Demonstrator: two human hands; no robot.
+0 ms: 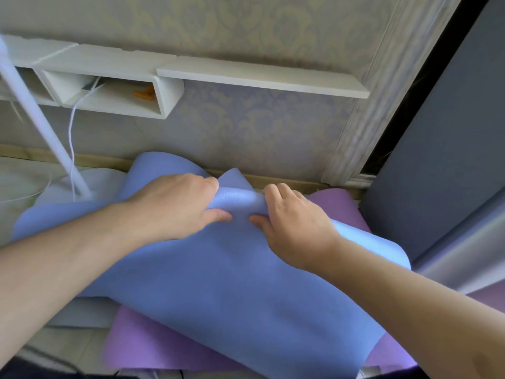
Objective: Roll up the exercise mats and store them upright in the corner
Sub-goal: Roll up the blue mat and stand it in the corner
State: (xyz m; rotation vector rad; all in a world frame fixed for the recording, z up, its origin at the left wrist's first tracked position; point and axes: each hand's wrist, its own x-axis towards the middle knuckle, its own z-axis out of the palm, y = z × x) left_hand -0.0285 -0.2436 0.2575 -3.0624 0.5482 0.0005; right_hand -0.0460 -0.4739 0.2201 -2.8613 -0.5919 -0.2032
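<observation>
Damask wall [246, 127]; hands [240, 214] on foam mat [232, 283]

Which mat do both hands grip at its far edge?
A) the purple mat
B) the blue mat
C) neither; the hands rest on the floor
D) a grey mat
B: the left hand and right hand both pinch the raised far edge of the blue mat, which lies over the purple mat.

Wall [246, 138] close behind, lamp pole [41, 124] left
</observation>
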